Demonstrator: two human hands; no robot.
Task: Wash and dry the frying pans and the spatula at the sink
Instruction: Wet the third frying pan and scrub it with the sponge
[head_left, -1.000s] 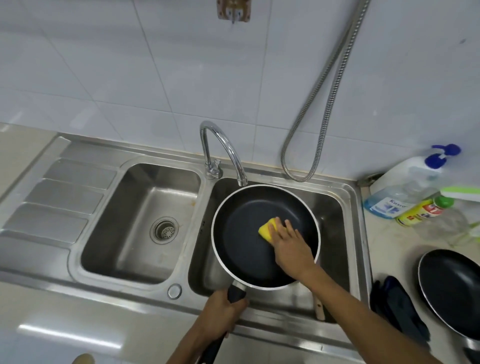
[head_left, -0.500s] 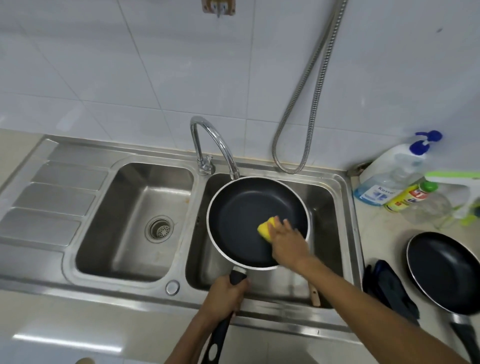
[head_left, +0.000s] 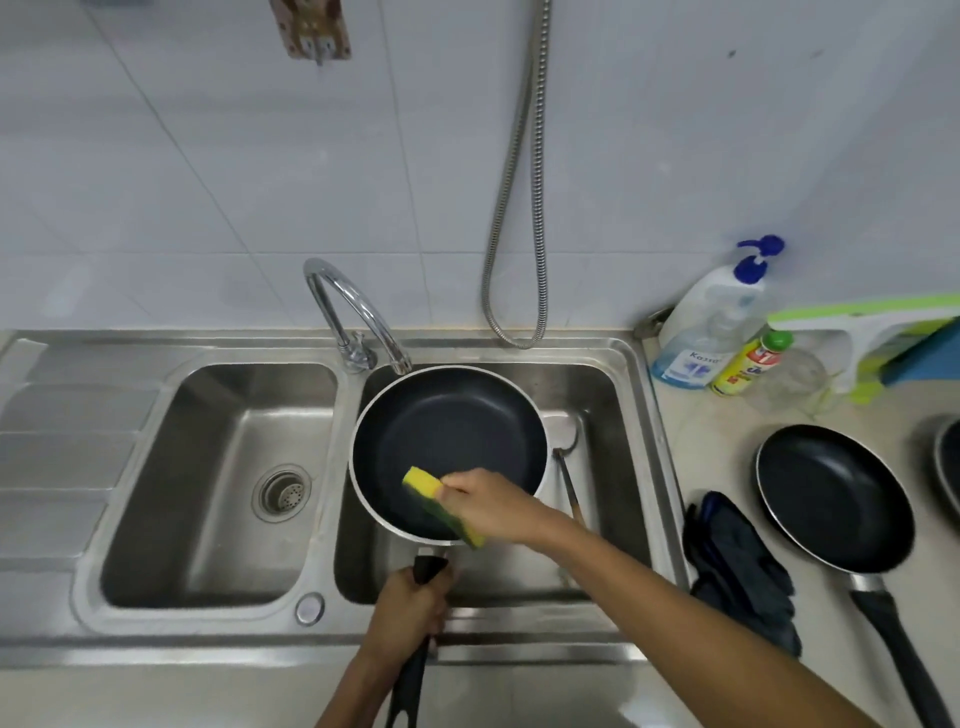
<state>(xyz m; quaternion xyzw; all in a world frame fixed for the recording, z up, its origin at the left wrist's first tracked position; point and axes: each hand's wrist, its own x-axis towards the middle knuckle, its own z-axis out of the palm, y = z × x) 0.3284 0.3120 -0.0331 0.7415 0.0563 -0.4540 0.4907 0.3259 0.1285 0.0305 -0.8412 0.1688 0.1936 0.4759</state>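
– Stainless-steel double sink (head_left: 208, 639): what does each basin hold?
– Left basin (head_left: 208, 545): a drain strainer (head_left: 282, 492) set in its floor. Right basin (head_left: 597, 405): a black frying pan (head_left: 447, 436) held over it, far rim just below the faucet (head_left: 358, 306) spout. A metal spatula (head_left: 563, 434) lies along the basin's right side, partly hidden by the pan.
– And inside the pan?
– A yellow-and-green sponge (head_left: 422, 483) lies against the near inner surface. The right hand (head_left: 493, 506) has its fingers curled round the sponge. The left hand (head_left: 410, 608) is wrapped tight round the pan handle (head_left: 410, 680) at the sink's near rim.
– On the counter, right?
– A second frying pan (head_left: 831, 488), dark interior facing up, sits just right of a dark cloth (head_left: 737, 566). Far corner: a pump bottle (head_left: 711, 322) with blue liquid in its lower part, just beside a yellow bottle (head_left: 748, 364) with a green cap.
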